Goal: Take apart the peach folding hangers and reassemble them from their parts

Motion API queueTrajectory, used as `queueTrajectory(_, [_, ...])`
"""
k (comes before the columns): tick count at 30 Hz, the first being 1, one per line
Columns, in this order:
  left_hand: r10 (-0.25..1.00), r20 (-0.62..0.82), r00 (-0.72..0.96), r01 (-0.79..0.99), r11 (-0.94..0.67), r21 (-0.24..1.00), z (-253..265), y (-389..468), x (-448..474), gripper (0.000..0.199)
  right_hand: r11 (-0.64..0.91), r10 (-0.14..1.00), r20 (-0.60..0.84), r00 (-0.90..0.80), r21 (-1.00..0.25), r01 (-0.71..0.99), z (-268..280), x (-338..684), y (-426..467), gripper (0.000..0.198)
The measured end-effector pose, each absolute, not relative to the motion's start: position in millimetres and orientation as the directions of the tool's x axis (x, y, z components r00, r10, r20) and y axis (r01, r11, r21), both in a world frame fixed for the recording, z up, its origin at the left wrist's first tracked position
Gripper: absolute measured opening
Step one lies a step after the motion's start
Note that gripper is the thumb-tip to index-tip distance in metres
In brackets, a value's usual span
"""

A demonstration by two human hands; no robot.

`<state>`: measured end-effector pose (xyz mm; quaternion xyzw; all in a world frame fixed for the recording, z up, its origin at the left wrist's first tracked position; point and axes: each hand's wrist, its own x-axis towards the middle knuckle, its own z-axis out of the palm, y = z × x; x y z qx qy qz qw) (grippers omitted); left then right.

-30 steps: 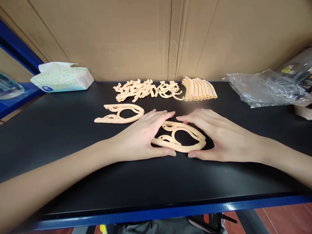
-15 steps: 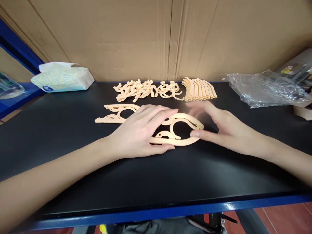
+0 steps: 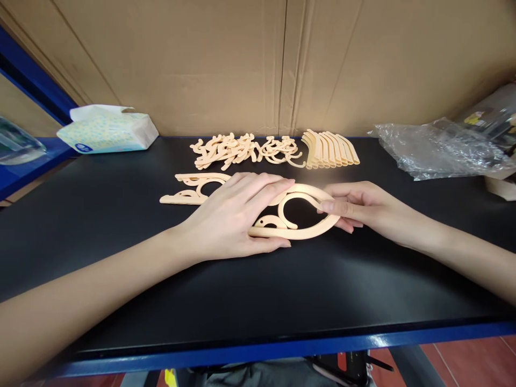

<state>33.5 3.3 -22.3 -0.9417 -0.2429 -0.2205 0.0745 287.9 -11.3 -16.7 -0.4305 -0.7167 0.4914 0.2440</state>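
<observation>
A folded beige plastic folding hanger (image 3: pixel 302 234) lies on the black tabletop, its curved arms and hook making a teardrop shape. My left hand (image 3: pixel 237 217) rests over its left part, thumb along the near edge and fingers across the far edge. At the rounded right end, my right hand (image 3: pixel 363 207) pinches the hanger, thumb on top and fingers beneath. Another folded hanger (image 3: pixel 181 199) sits to the left, partly hidden behind my left hand.
Behind the hands are a pile of small beige pieces (image 3: pixel 228 149), several hooks (image 3: pixel 278 148) and a row of curved hanger arms (image 3: pixel 330 148). A tissue pack (image 3: pixel 108 131) stands at the back left, a clear plastic bag (image 3: pixel 439 148) at the right. Cardboard (image 3: pixel 201 64) walls the back.
My right hand has closed around the hanger's rounded end, its fingers moving from the far side to underneath. My left hand keeps its place on the hanger.
</observation>
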Motion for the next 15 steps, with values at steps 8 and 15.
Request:
queueTrajectory(8, [0.402, 0.409, 0.819, 0.47, -0.879, -0.078, -22, -1, 37, 0.069, 0.122, 0.814, -0.112, -0.57, -0.927, 0.355, -16, 284, -13, 0.029])
queueTrajectory(15, [0.523, 0.385, 0.761, 0.576, -0.817, -0.029, -5, 6, 29, 0.066, 0.155, 0.835, -0.057, -0.547, -0.93, 0.334, -19, 289, -9, 0.034])
